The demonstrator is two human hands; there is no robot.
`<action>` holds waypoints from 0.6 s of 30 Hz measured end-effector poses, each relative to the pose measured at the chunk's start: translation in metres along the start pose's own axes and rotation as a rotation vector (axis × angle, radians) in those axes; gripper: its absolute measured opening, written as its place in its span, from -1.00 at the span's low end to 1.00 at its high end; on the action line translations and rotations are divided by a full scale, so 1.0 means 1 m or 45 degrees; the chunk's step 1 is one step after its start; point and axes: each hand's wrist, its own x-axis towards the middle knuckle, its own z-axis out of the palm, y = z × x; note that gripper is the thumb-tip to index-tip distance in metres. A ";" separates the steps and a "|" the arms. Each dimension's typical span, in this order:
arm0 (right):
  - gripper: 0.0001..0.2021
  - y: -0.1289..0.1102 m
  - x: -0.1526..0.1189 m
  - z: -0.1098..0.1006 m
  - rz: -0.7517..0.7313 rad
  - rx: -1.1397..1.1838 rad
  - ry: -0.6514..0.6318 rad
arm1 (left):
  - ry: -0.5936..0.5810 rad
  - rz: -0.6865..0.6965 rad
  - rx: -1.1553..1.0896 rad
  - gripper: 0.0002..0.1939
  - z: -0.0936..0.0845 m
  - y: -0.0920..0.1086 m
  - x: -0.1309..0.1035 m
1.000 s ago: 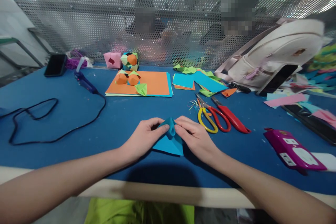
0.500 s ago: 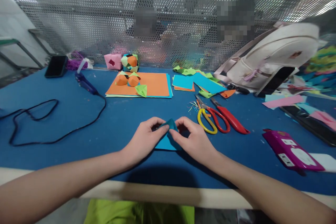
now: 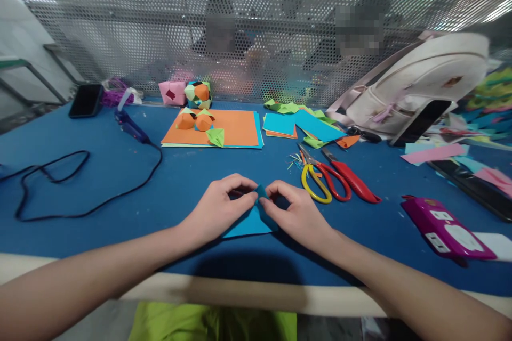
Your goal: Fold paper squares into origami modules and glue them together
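Blue paper piece [image 3: 250, 222], partly folded, lies flat on the blue table mat near the front edge. Its far tip is pinched up, raised off the mat.

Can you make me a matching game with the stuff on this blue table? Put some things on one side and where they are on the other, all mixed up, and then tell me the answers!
Things:
1. blue paper
2. scissors
3. black phone
4. purple box

Places:
A. far left, by the mesh wall
B. near the right edge of the table
C. pinched between the left hand and the right hand
D. just right of the hands, beside a red cutter

Pairs: 1-C, 2-D, 3-A, 4-B
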 end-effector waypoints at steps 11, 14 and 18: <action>-0.93 -0.002 0.000 0.000 -0.016 0.013 -0.004 | -0.073 -0.066 0.050 -0.83 0.000 -0.001 0.000; -0.93 -0.002 -0.001 -0.001 -0.003 0.044 -0.021 | -0.086 -0.089 0.058 -0.83 0.000 -0.002 0.001; -0.94 -0.002 -0.001 -0.002 -0.006 0.045 -0.019 | -0.089 -0.100 0.027 -0.84 0.001 -0.002 0.002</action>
